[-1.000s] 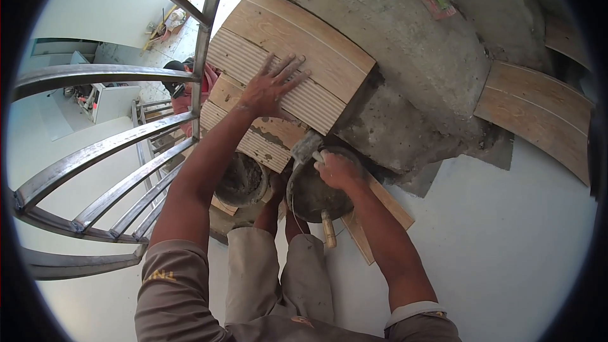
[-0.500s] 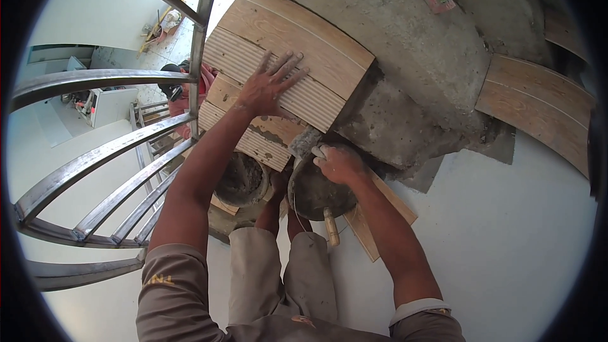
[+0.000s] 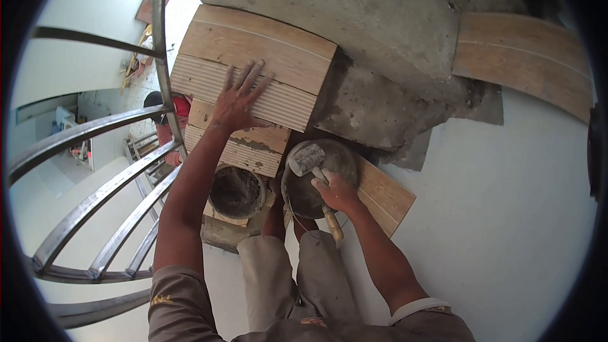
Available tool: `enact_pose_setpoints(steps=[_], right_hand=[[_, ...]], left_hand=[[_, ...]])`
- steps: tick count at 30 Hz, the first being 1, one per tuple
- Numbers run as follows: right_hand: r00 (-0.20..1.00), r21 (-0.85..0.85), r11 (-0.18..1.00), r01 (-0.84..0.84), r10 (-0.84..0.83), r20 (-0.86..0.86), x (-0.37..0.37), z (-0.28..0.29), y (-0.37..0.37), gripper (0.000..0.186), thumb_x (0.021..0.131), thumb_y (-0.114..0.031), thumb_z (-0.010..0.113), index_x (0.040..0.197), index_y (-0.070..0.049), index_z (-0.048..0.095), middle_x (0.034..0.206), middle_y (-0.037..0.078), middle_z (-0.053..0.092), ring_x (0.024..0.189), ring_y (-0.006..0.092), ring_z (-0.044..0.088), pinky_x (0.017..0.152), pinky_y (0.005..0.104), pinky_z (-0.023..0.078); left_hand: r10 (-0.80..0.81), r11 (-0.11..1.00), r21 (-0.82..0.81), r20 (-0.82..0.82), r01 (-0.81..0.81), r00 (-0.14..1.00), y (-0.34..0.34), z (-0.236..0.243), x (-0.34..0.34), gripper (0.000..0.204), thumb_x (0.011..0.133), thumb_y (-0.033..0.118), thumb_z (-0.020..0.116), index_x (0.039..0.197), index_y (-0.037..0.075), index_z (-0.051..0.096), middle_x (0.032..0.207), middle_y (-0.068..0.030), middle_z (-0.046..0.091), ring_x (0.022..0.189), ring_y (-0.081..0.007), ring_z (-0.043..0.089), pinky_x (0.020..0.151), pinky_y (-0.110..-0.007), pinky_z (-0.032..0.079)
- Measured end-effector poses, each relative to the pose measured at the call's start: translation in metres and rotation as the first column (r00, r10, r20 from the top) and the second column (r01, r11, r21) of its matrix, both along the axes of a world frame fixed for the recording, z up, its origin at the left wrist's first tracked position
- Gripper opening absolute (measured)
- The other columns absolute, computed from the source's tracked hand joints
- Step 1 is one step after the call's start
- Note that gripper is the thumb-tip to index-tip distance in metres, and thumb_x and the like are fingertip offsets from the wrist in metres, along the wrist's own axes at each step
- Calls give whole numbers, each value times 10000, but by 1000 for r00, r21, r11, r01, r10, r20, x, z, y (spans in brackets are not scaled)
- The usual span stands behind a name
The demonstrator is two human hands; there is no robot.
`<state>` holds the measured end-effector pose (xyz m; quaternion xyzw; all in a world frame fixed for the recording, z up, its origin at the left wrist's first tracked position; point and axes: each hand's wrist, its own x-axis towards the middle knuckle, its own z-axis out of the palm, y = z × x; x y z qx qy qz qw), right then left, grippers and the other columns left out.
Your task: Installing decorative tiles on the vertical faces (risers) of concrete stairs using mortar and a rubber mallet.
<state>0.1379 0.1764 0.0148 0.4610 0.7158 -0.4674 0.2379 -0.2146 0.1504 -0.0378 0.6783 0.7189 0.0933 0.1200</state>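
Nearest the worker's knees, on the near side of the upper step [image 3: 272, 41], I see two buckets. The large bucket [image 3: 345, 155] sits off the step's near right corner, with a wooden-handled tool [image 3: 332, 223] leaning out over its rim. The small bucket [image 3: 263, 197], with grey mix inside, is to the left of it, also on the step's near side. A loose wood-look plank [image 3: 383, 196] pokes out beyond the large bucket, farther right of the step.

The right hand [image 3: 335, 190] has its fingers closed around the handle of a mallet [image 3: 308, 159], whose pale, caked head hangs over the large bucket (I can't tell whether it touches the rim). That puts the mallet just off the upper step's near right corner.

The lower step [image 3: 237, 152], smeared with grey, lies between the upper step and the small bucket. The left hand [image 3: 239, 102] rests palm down on the upper step's ribbed strip, fingers spread wide.

Rough concrete [image 3: 380, 101] lies right of the step, a metal railing [image 3: 95, 139] left of it, and a person in red [image 3: 164, 123] is beyond the bars.
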Motion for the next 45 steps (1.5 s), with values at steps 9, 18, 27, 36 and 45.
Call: enact_pose_setpoints(steps=[9, 18, 27, 36, 45], right_hand=[[985, 189, 970, 154, -135, -110, 19, 0, 8, 546, 952, -463, 591, 1241, 0, 615, 1134, 305, 667, 1130, 474, 617, 959, 507, 493], [890, 102, 918, 384, -338, -305, -24, 17, 59, 383, 951, -335, 596, 1088, 22, 609, 896, 244, 685, 880, 441, 670, 792, 486, 498], [876, 486, 835, 259, 9, -482, -147, 27, 133, 464, 984, -308, 575, 1312, 21, 567, 1081, 283, 680, 1047, 457, 658, 896, 498, 500], [982, 656, 750, -80, 171, -75, -202, -3, 148, 504, 984, -266, 578, 1420, -27, 496, 1184, 254, 672, 1086, 415, 663, 909, 501, 535], [955, 717, 695, -46, 241, -172, -212, 2, 137, 501, 965, -245, 601, 1422, -67, 501, 1190, 208, 665, 1041, 417, 676, 879, 503, 544]], left_hand=[[11, 999, -35, -20, -12, 1000, 8, 0, 8, 1336, 471, 741, 840, 1596, 255, 309, 1678, -104, 219, 1554, -319, 184, 1263, -588, 86], [18, 999, -42, -45, -20, 999, 1, -1, 0, 1331, 517, 754, 817, 1613, 245, 260, 1686, -113, 202, 1560, -320, 173, 1262, -592, 69], [29, 1000, -7, 10, -29, 1000, -9, 3, -4, 1352, 494, 751, 823, 1616, 271, 240, 1688, -92, 199, 1565, -293, 156, 1279, -558, 43], [6, 1000, 5, 31, -6, 999, -6, 3, -5, 1358, 479, 729, 842, 1614, 283, 245, 1683, -81, 215, 1564, -286, 155, 1277, -568, 53], [-12, 999, 33, 66, 9, 998, -9, 5, -6, 1332, 503, 703, 842, 1616, 269, 253, 1673, -92, 242, 1555, -300, 189, 1265, -584, 80]])
